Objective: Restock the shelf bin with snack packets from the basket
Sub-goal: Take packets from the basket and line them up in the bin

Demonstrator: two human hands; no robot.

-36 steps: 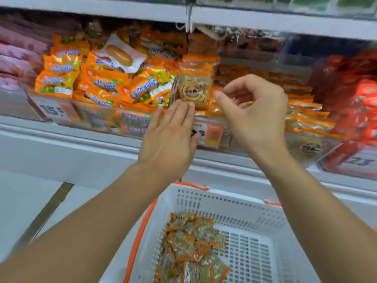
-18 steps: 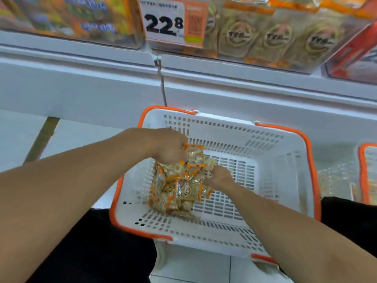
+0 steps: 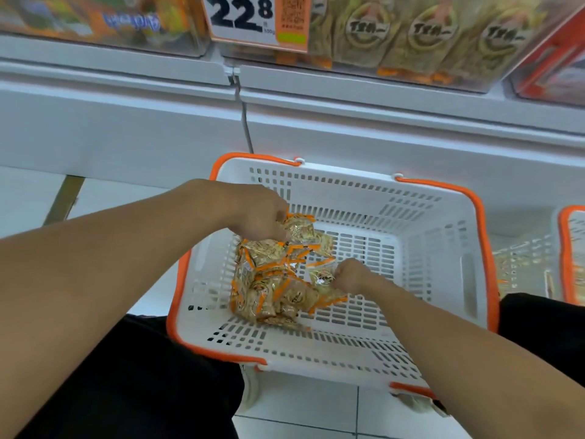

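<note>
White shelf front (image 3: 380,122) spans the top of your view, with the clear shelf bin (image 3: 411,68) sitting on it, packed with upright gold snack packets showing round logos. A second clear bin (image 3: 95,23) to its left holds orange packets, and a red one is cut off at far right. Below, the white basket with orange rim (image 3: 443,248) sits on the tiled floor (image 3: 300,416) between your knees in black trousers (image 3: 126,375); the edge of another basket (image 3: 566,248) shows at right. Your pile of snack packets (image 3: 272,289), gold with orange edges, lies in the basket's left half, on the slotted bottom. Your left hand (image 3: 259,217) is at the far top of the pile, fingers curled down around packets there. Your right hand (image 3: 348,275) is at the pile's right edge, fingers curled and pinching a packet with a round logo. Price tag (image 3: 256,20) reading 22.8 hangs on the bin front. A thin metal hook (image 3: 245,122) hangs from the shelf edge above the basket.
</note>
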